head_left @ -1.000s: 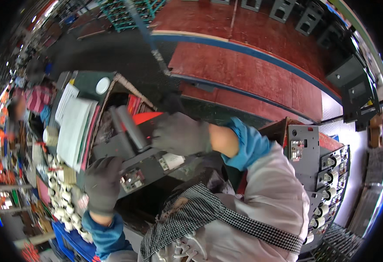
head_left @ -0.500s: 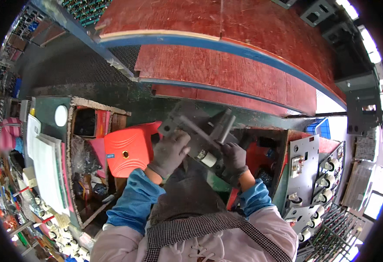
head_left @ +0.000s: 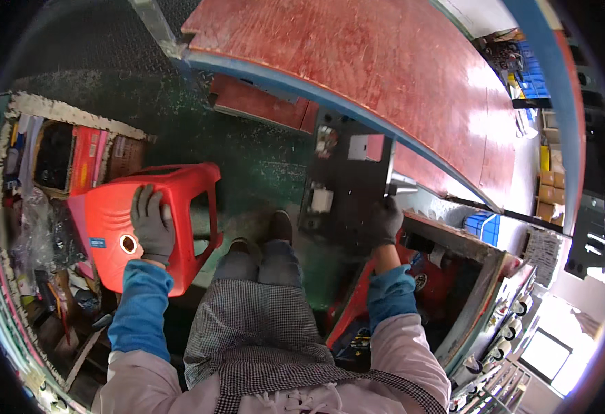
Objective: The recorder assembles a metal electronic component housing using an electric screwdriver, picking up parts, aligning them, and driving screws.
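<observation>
My left hand [head_left: 154, 224], in a grey glove, lies with outstretched fingers on the seat of a red plastic stool [head_left: 113, 214]. My right hand [head_left: 387, 221], also gloved, is closed round the edge of a dark flat metal plate [head_left: 347, 200]. The plate has a square cut-out and a white block-like part [head_left: 322, 201] on its face. It hangs to the right of my legs, beside the red board shelf. My right fingertips are partly hidden against the dark metal.
At the left stands a worn cabinet [head_left: 75, 110] with plastic bags and boxes. Red boards [head_left: 358, 69] on a blue frame run across the far side. An open cabinet [head_left: 482, 265] at the right holds red items; a blue crate [head_left: 482, 226] stands beyond it.
My left hand has let go of the metal plate and moved left onto the stool. The right hand now carries the plate alone, lowered at my right. My view has shifted.
</observation>
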Demonstrator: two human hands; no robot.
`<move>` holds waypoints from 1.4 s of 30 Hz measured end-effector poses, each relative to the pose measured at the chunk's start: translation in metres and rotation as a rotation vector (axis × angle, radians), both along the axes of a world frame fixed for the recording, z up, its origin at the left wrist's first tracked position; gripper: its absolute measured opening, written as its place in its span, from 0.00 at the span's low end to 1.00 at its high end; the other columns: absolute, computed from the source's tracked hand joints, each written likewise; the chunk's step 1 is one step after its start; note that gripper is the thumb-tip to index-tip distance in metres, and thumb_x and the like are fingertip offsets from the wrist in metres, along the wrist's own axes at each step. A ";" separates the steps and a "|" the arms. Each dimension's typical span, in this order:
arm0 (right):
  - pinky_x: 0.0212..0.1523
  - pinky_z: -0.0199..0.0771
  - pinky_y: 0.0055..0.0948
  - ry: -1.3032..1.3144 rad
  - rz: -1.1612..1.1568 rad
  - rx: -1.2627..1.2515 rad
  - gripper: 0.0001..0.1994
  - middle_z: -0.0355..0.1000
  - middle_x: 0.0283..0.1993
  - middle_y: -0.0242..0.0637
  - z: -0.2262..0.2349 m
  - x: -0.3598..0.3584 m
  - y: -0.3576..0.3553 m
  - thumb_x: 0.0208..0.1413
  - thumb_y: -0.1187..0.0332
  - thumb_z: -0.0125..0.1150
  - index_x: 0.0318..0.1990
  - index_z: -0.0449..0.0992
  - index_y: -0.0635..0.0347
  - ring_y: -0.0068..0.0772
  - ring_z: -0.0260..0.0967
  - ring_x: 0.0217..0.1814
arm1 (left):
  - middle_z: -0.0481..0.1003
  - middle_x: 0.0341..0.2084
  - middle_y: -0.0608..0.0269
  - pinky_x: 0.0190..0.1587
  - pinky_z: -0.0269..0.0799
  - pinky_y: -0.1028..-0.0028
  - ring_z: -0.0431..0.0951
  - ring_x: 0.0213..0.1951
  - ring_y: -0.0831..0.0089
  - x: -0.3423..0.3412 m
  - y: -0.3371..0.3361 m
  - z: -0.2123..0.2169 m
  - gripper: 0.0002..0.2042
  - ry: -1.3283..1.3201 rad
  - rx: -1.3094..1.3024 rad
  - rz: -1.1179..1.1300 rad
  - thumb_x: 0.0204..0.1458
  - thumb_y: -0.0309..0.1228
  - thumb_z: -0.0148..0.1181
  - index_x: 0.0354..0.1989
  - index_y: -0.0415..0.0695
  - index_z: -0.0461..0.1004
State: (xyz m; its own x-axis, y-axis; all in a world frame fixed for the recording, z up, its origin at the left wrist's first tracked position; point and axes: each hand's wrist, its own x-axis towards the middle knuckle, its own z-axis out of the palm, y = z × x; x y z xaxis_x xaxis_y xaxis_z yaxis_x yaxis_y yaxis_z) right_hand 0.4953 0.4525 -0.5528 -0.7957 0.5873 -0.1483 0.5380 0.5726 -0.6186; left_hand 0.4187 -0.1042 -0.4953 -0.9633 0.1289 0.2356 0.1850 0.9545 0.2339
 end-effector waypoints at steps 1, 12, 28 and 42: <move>0.41 0.71 0.35 0.037 -0.035 -0.007 0.10 0.76 0.35 0.45 -0.002 -0.022 -0.008 0.50 0.70 0.58 0.39 0.77 0.62 0.42 0.74 0.38 | 0.68 0.60 0.50 0.66 0.58 0.51 0.63 0.64 0.45 0.002 -0.007 0.002 0.14 -0.003 -0.009 0.018 0.57 0.32 0.55 0.50 0.41 0.71; 0.50 0.71 0.47 0.321 0.097 0.528 0.17 0.77 0.51 0.48 -0.088 -0.228 0.079 0.59 0.60 0.55 0.51 0.79 0.58 0.56 0.74 0.49 | 0.71 0.56 0.47 0.64 0.60 0.53 0.67 0.61 0.45 0.001 0.012 -0.010 0.14 0.019 0.100 0.005 0.53 0.25 0.55 0.49 0.37 0.73; 0.50 0.70 0.50 -0.073 0.642 0.581 0.17 0.77 0.48 0.50 -0.112 -0.287 -0.027 0.59 0.60 0.54 0.50 0.79 0.58 0.59 0.73 0.48 | 0.73 0.50 0.48 0.61 0.62 0.49 0.69 0.58 0.45 -0.040 0.028 -0.007 0.16 -0.007 -0.030 -0.027 0.52 0.33 0.60 0.47 0.38 0.72; 0.53 0.71 0.54 -0.212 0.450 0.328 0.29 0.68 0.59 0.54 -0.106 -0.104 -0.005 0.55 0.53 0.61 0.60 0.68 0.62 0.59 0.69 0.57 | 0.75 0.46 0.54 0.62 0.57 0.46 0.69 0.55 0.50 -0.053 0.079 -0.023 0.14 0.105 0.151 -0.234 0.46 0.34 0.60 0.41 0.44 0.72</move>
State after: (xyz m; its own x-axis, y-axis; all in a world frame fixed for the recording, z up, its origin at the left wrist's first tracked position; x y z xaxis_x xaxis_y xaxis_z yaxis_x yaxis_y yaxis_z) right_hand 0.3917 0.4474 -0.6583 -0.9499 0.2409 -0.1991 0.2903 0.9162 -0.2763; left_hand 0.3657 -0.0255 -0.5180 -0.8809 0.3004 0.3657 0.4264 0.8390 0.3380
